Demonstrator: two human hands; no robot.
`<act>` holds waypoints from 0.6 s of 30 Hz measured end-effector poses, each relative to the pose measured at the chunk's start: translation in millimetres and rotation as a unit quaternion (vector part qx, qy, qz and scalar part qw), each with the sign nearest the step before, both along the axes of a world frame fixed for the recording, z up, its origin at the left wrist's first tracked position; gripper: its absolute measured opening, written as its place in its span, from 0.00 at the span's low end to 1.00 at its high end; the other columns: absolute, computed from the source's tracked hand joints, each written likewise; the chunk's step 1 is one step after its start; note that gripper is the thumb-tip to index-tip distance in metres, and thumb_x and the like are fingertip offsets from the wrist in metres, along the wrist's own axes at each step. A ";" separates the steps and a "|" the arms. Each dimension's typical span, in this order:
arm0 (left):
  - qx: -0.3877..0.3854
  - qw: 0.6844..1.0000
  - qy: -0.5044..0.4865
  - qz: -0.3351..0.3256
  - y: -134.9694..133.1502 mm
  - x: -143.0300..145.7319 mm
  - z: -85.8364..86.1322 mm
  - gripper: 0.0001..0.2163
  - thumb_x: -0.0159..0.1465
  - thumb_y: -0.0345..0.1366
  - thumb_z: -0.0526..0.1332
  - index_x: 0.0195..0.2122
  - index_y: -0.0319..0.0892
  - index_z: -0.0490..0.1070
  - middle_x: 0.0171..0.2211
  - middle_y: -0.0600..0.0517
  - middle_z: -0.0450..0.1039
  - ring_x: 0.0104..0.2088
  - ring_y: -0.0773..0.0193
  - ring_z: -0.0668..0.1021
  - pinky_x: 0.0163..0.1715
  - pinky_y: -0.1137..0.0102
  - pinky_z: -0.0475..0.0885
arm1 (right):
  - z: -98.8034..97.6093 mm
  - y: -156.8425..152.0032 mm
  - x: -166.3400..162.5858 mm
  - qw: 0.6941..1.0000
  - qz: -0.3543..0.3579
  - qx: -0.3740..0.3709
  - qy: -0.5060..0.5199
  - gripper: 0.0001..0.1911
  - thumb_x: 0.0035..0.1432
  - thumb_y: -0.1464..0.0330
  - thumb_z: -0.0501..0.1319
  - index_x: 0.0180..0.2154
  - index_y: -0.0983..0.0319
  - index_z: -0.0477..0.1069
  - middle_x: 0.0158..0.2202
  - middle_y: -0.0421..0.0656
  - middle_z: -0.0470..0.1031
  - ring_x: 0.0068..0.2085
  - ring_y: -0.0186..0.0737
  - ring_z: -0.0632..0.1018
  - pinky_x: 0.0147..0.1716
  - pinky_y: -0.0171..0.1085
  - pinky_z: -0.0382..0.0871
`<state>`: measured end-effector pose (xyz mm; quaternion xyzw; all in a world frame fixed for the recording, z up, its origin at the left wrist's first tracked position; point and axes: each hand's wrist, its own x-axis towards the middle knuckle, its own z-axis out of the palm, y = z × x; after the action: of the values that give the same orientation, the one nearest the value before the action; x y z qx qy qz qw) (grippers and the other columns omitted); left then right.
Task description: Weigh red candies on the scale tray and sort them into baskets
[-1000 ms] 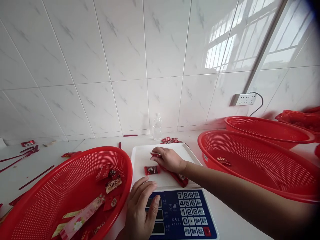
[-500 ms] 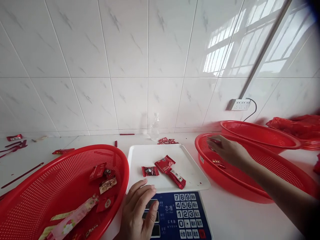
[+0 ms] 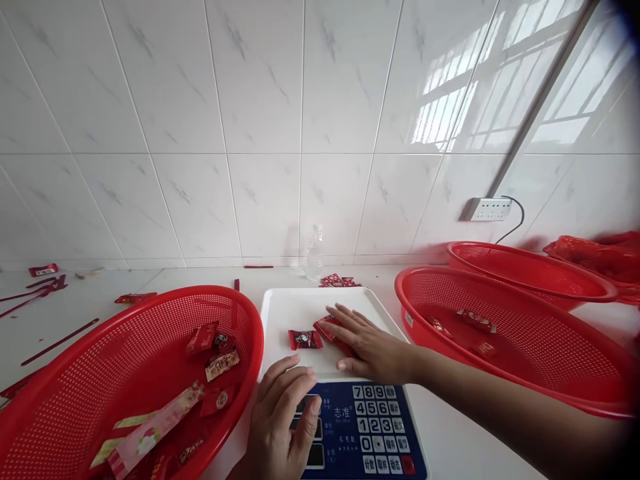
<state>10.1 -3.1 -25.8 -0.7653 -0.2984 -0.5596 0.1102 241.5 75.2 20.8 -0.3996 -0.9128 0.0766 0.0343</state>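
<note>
A white scale tray [image 3: 295,303] sits on a blue electronic scale [image 3: 370,427] in front of me. My right hand [image 3: 367,343] lies flat on the tray with fingers stretched out, covering red wrapped candies [image 3: 325,325]. One more red candy [image 3: 304,339] lies just left of its fingertips. My left hand [image 3: 280,420] rests with fingers apart on the scale's display panel, holding nothing. A red basket [image 3: 150,313] at my left holds several wrapped sweets. Another red basket [image 3: 525,373] at my right holds a few red candies [image 3: 475,320].
A third red basket [image 3: 530,273] stands behind the right one, with red bags [image 3: 595,253] beyond it. A clear plastic bottle [image 3: 315,253] stands by the tiled wall. Red wrappers and strips [image 3: 45,293] litter the white counter at far left. A power strip [image 3: 487,209] hangs on the wall.
My right hand carried a candy from the tray to the right basket, let it go there, and has come back flat onto the tray's candies. My left hand stayed on the scale.
</note>
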 end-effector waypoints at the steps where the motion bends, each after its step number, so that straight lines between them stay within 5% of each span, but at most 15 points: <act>1: 0.000 1.000 0.000 0.003 0.4 0.0 -0.1 0.09 0.71 0.31 0.55 0.46 0.37 0.73 0.39 0.47 0.80 0.48 0.61 0.77 0.49 0.70 0.74 | -0.6 3.6 -11.5 1.000 0.027 -0.004 -0.001 0.42 0.64 0.42 0.50 0.70 0.56 0.48 0.73 0.53 0.42 0.71 0.62 0.45 0.65 0.62 0.49; 4: 0.001 1.000 -0.003 0.009 1.5 0.3 0.4 0.09 0.71 0.31 0.54 0.45 0.37 0.73 0.38 0.48 0.80 0.48 0.61 0.78 0.49 0.71 0.74 | -2.3 16.6 -36.8 0.995 0.097 0.004 0.002 0.39 0.64 0.43 0.52 0.69 0.53 0.51 0.72 0.54 0.45 0.70 0.66 0.46 0.63 0.67 0.49; 8: 0.000 1.000 -0.003 0.001 1.8 0.8 0.5 0.08 0.71 0.31 0.54 0.45 0.38 0.73 0.38 0.48 0.80 0.47 0.62 0.78 0.49 0.71 0.73 | -6.4 31.8 -55.3 0.986 0.156 0.052 0.022 0.28 0.66 0.51 0.56 0.64 0.51 0.62 0.66 0.48 0.64 0.66 0.57 0.61 0.59 0.59 0.61; 12: -0.004 1.000 -0.005 -0.008 1.2 1.5 -0.5 0.09 0.71 0.31 0.54 0.44 0.38 0.73 0.38 0.48 0.80 0.46 0.62 0.79 0.49 0.71 0.73 | -13.6 42.4 -62.2 0.981 0.152 0.111 0.046 0.19 0.67 0.56 0.59 0.54 0.58 0.72 0.52 0.48 0.75 0.51 0.47 0.74 0.50 0.47 0.71; 18: -0.002 1.000 -0.006 -0.010 1.4 2.1 0.0 0.08 0.70 0.30 0.54 0.43 0.39 0.73 0.37 0.48 0.80 0.46 0.60 0.79 0.48 0.70 0.75 | -29.7 55.5 -61.9 0.974 0.110 0.186 0.066 0.13 0.68 0.61 0.60 0.48 0.63 0.72 0.45 0.45 0.75 0.41 0.40 0.78 0.40 0.43 0.76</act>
<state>12.2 -1.7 -25.9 -0.7654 -0.2921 -0.5645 0.1011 179.6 130.7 -8.9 -0.2773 -0.9452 -0.0653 0.1594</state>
